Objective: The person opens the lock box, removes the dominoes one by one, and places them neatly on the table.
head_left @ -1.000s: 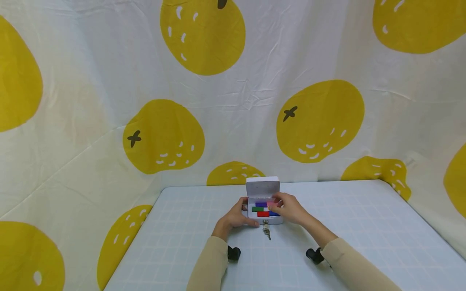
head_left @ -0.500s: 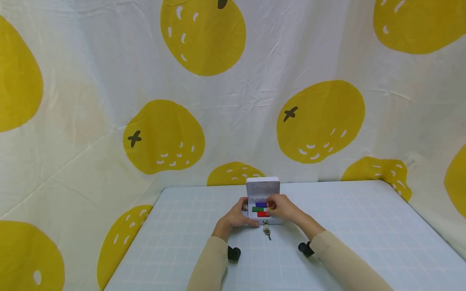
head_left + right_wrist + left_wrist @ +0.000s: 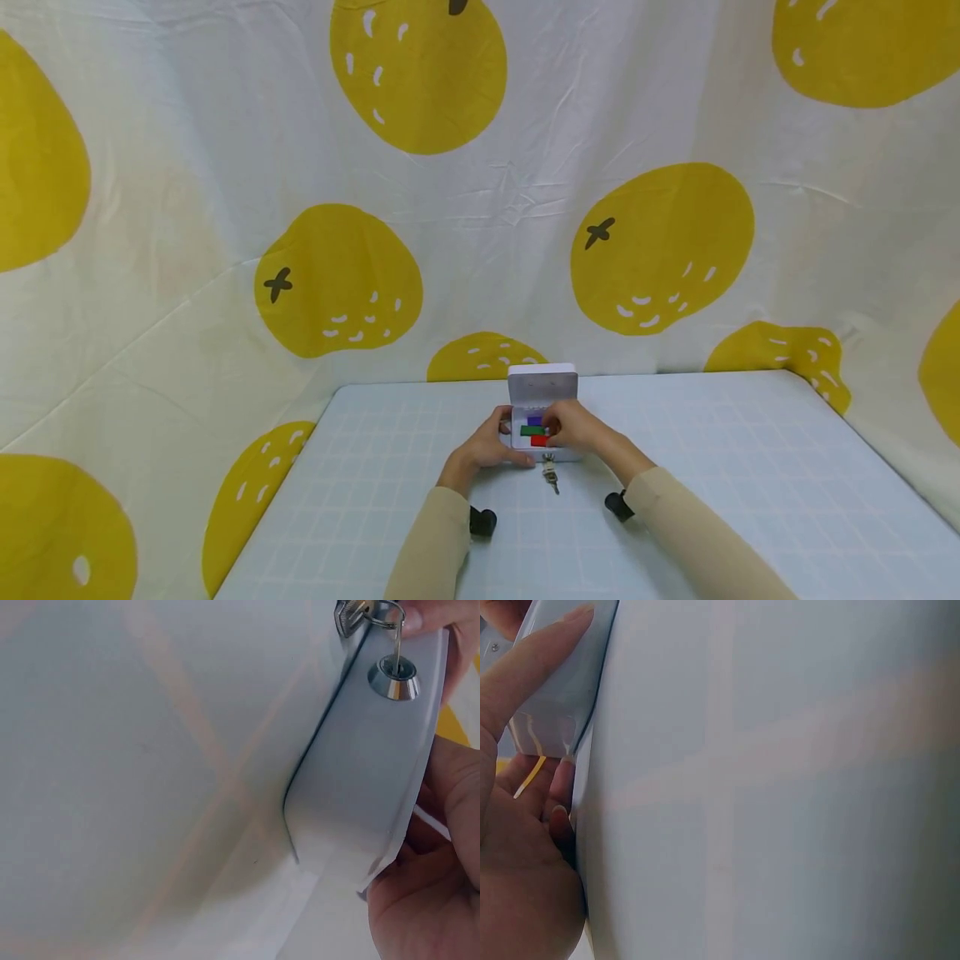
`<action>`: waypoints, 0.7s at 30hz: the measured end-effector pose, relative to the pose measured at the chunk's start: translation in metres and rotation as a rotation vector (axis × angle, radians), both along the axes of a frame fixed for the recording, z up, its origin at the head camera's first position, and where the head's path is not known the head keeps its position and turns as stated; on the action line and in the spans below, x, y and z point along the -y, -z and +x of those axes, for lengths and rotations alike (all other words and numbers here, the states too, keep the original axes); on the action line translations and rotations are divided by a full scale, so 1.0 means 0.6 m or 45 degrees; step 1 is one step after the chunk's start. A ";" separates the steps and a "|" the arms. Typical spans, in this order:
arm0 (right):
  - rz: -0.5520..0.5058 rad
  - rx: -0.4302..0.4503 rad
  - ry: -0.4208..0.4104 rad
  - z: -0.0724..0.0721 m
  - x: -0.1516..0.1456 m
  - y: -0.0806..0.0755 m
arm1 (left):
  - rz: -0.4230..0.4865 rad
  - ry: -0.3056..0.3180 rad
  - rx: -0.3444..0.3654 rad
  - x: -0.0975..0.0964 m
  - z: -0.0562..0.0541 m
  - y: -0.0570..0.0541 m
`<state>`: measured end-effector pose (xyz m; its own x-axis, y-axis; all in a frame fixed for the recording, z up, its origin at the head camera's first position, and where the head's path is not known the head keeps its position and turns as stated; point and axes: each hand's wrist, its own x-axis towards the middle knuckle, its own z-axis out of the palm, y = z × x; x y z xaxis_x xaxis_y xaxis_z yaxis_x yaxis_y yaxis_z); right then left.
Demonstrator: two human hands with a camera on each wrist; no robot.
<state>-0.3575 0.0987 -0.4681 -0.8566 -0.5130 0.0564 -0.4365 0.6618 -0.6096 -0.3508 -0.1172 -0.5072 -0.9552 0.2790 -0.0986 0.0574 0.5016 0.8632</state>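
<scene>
A small white metal cash box (image 3: 543,388) stands on the table with its lid raised. Inside lie a green bar (image 3: 531,431), a red bar (image 3: 537,441) and a purple bar (image 3: 534,421). My left hand (image 3: 483,443) grips the box's left front corner, with the thumb along the front wall (image 3: 562,675) and the fingers around the side. My right hand (image 3: 573,427) reaches over the right part of the box, fingers bent down among the bars; I cannot tell whether they pinch one. From the front lock (image 3: 394,677) hang keys (image 3: 354,616) on a ring.
The box is near the far edge of a pale table (image 3: 375,500) covered in a grid pattern. Behind it hangs a white cloth (image 3: 495,192) with yellow fruit prints. A black wrist camera (image 3: 482,522) sits under the left sleeve.
My right hand has moved left over the box, and its fingers now cover the right ends of the bars. The left hand has stayed on the corner.
</scene>
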 end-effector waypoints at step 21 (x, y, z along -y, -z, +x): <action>0.049 -0.146 -0.043 -0.016 0.021 0.021 | 0.013 -0.018 0.002 -0.001 0.001 0.002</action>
